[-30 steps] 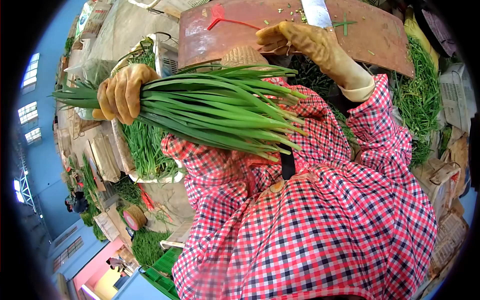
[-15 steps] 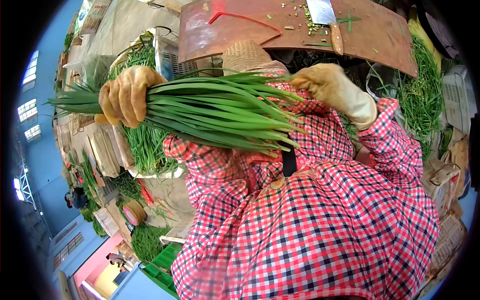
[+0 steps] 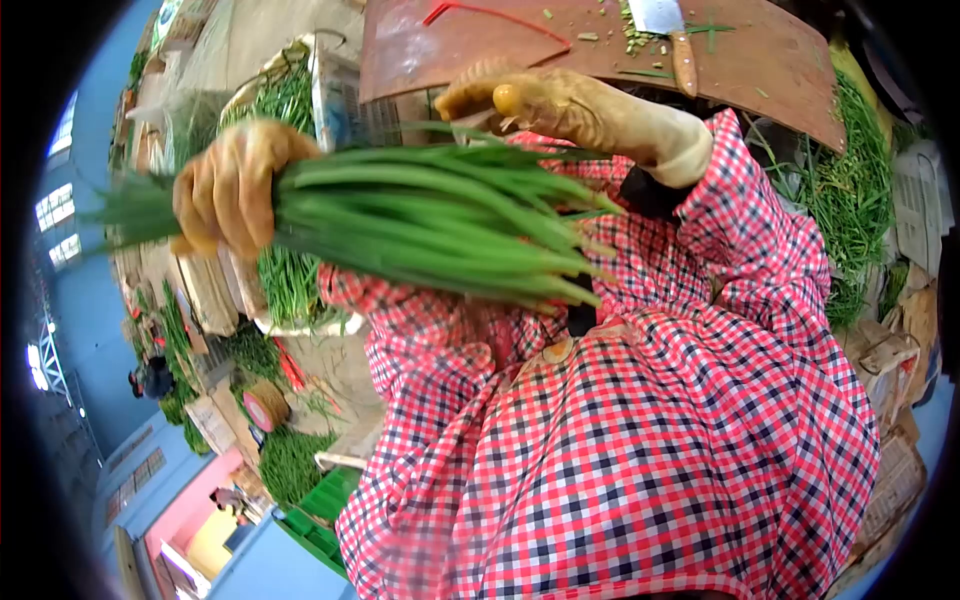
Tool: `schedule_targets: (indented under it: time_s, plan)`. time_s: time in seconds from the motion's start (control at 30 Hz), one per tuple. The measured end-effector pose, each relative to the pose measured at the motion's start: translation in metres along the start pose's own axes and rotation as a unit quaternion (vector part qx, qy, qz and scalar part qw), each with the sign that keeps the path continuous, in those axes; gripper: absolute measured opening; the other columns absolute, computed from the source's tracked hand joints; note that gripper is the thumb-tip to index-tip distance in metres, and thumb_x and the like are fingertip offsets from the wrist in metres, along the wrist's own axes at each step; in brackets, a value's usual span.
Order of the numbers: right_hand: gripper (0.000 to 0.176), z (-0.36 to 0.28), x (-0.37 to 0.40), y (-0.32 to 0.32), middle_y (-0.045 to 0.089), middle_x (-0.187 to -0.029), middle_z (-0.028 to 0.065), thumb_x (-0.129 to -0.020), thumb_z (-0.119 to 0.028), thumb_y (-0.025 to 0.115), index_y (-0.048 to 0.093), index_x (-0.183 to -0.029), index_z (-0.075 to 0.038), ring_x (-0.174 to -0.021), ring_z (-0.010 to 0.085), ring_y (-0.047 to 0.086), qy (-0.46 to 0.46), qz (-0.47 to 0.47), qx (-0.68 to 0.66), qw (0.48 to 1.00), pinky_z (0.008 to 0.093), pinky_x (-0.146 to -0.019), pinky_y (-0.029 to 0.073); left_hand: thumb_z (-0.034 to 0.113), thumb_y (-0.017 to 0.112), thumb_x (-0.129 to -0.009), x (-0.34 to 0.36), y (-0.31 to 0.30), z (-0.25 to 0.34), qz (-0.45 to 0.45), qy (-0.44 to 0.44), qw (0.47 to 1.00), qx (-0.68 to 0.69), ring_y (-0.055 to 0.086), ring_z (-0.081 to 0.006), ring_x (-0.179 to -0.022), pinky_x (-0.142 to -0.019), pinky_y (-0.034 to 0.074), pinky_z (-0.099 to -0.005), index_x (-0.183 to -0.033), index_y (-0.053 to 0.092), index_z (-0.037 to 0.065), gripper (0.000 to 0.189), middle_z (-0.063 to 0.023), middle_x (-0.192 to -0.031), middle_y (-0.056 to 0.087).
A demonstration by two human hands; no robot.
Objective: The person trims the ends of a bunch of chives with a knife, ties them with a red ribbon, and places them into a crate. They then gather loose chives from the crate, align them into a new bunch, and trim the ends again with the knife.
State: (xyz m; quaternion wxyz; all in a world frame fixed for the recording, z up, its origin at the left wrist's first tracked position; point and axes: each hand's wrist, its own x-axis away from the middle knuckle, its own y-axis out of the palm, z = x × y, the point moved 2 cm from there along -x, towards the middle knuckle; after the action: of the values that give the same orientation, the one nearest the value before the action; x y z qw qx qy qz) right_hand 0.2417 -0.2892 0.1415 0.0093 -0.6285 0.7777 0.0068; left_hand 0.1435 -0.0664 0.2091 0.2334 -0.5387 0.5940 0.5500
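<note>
Over the lap, short of the near edge of the cutting board: bunch of green chives held level across the checked apron, clamped in the gloved left hand, fisted tight near one end to keep the stalks bundled; gloved right hand curled at the top leaves, any grip impossible to tell; cleaver laid flat at the far edge

Market hall, daylight from windows at 9 o'clock, set in blue wall. Pink wall at 7 o'clock, green crate just beside. Reddish-brown board at 12 o'clock. White crate at 3 o'clock; woven baskets at 4 o'clock. Grey floor patch at 8 o'clock, near centre.
</note>
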Motion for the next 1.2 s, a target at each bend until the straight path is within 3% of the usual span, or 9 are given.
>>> schedule_targets:
  time_s: [0.2,0.3,0.57,0.77,0.83,0.87,1.03,1.17,1.2]
  plan:
    - [0.087,0.003,0.006,0.028,0.066,-0.115,0.0084,-0.081,-0.064,0.067,0.045,-0.142,-0.004,-0.102,0.0127,0.057,0.112,-0.067,0.023,0.991,0.0315,-0.09,0.048,0.044,0.057,-0.096,0.013,-0.038,0.058,-0.032,-0.131,0.986,-0.1,0.066,-0.0078,-0.068,-0.066,0.052,-0.0208,-0.081,0.06,0.014,0.033,0.0028,-0.074,0.066]
    - [0.077,-0.001,0.001,0.06,0.067,-0.107,0.008,-0.076,-0.046,0.082,0.049,-0.133,-0.005,-0.101,0.0183,0.061,0.063,0.015,-0.012,0.998,0.0325,-0.089,0.049,0.046,0.058,-0.095,0.017,-0.059,0.082,-0.007,-0.239,0.968,-0.069,0.064,-0.011,-0.079,-0.101,0.039,-0.0328,-0.083,0.062,0.018,0.031,0.0051,-0.073,0.065]
    - [0.073,0.032,-0.026,0.068,0.067,-0.118,0.012,-0.075,-0.022,0.084,0.048,-0.135,-0.005,-0.106,0.0216,0.061,0.066,0.066,0.063,0.994,0.0352,-0.093,0.048,0.053,0.053,-0.095,0.02,-0.104,0.119,-0.046,-0.277,0.96,-0.015,0.062,-0.0197,-0.099,-0.115,0.018,-0.0529,-0.104,0.064,0.014,0.041,0.0,-0.093,0.069]
    - [0.06,0.053,-0.039,0.06,0.07,-0.09,0.0042,-0.075,-0.028,0.085,0.058,-0.124,-0.006,-0.08,0.0138,0.061,0.098,0.026,0.068,0.993,0.0296,-0.073,0.052,0.053,0.052,-0.096,0.014,-0.101,0.125,-0.064,-0.293,0.953,-0.049,0.061,-0.02,-0.1,-0.117,0.014,-0.0534,-0.11,0.063,0.012,0.044,0.0004,-0.094,0.068]
    - [0.058,0.046,-0.04,0.061,0.069,-0.087,0.0033,-0.075,-0.028,0.085,0.059,-0.122,-0.007,-0.079,0.0133,0.061,0.107,0.027,0.053,0.992,0.0289,-0.072,0.051,0.049,0.054,-0.096,0.009,-0.09,0.106,-0.028,-0.248,0.967,-0.054,0.061,-0.0151,-0.087,-0.108,0.026,-0.0438,-0.103,0.062,0.011,0.039,0.0019,-0.084,0.065]
    - [0.057,0.038,-0.04,0.062,0.069,-0.09,0.0036,-0.075,-0.026,0.085,0.059,-0.122,-0.007,-0.081,0.0136,0.061,0.203,-0.008,0.007,0.979,0.0289,-0.073,0.051,0.047,0.055,-0.096,0.008,-0.086,0.097,-0.011,-0.225,0.973,-0.057,0.06,-0.0127,-0.081,-0.104,0.033,-0.039,-0.1,0.061,0.011,0.037,0.0027,-0.079,0.063]
    - [0.052,0.042,-0.034,0.053,0.07,-0.092,0.0032,-0.075,-0.024,0.083,0.063,-0.119,-0.003,-0.082,0.0121,0.061,0.094,0.029,-0.041,0.994,0.0282,-0.072,0.05,0.042,0.052,-0.1,0.011,-0.086,0.085,0.031,-0.167,0.979,-0.109,0.059,-0.0103,-0.074,-0.094,0.041,-0.0325,-0.099,0.061,0.006,0.037,0.0036,-0.071,0.059]
    - [0.041,0.031,-0.027,0.021,0.067,-0.08,0.001,-0.074,-0.019,0.078,0.065,-0.11,-0.005,-0.065,0.0094,0.058,0.197,0.043,-0.031,0.979,0.0237,-0.055,0.045,0.032,0.058,-0.097,0.022,-0.104,0.061,0.124,-0.091,0.986,-0.06,0.06,-0.0117,-0.07,-0.076,0.049,-0.0292,-0.102,0.065,0.003,0.03,0.0029,-0.068,0.06]
    - [0.038,0.011,-0.027,0.007,0.065,-0.077,0.0001,-0.074,-0.017,0.078,0.066,-0.108,-0.005,-0.063,0.0087,0.058,0.239,0.044,0.02,0.97,0.0231,-0.052,0.044,0.026,0.061,-0.095,0.03,-0.111,0.072,0.232,-0.056,0.965,-0.112,0.06,-0.0129,-0.068,-0.073,0.05,-0.0315,-0.102,0.066,0.002,0.026,0.0026,-0.067,0.061]
